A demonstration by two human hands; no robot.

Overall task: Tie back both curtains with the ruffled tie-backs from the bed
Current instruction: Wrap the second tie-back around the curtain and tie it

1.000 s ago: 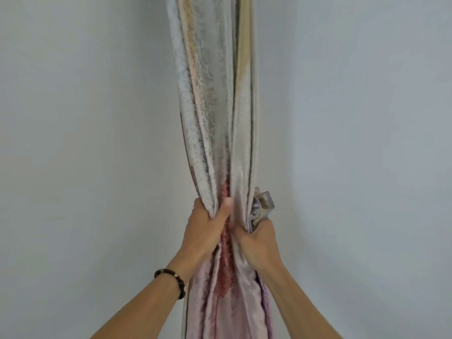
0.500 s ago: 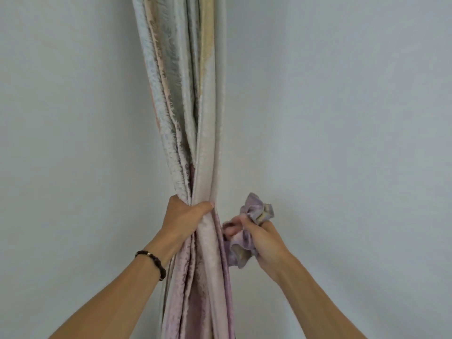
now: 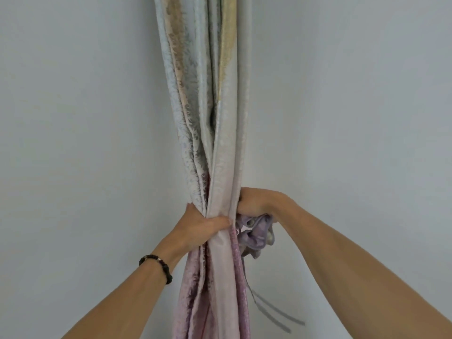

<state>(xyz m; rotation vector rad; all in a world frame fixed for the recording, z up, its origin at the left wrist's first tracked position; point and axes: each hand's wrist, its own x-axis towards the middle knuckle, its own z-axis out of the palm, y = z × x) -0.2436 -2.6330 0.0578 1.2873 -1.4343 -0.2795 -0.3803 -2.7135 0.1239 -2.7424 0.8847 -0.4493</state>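
A gathered curtain (image 3: 208, 113), silvery at the top and pink lower down, hangs in the room corner. My left hand (image 3: 200, 228), with a dark bead bracelet at the wrist, squeezes the bunched curtain from the left at mid-height. My right hand (image 3: 256, 201) sits at the curtain's right edge with fingers curled behind the fabric, and it grips a lilac ruffled tie-back (image 3: 256, 234) that dangles below the palm. Thin grey ribbon ends (image 3: 271, 311) trail down from the tie-back. The curtain's back side is hidden.
Plain pale grey walls (image 3: 85, 143) meet in the corner behind the curtain. Nothing else is in view.
My right hand, which held the tie-back out to the right of the curtain, has risen and moved in against the curtain's right edge, reaching behind it. The left hand keeps its grip.
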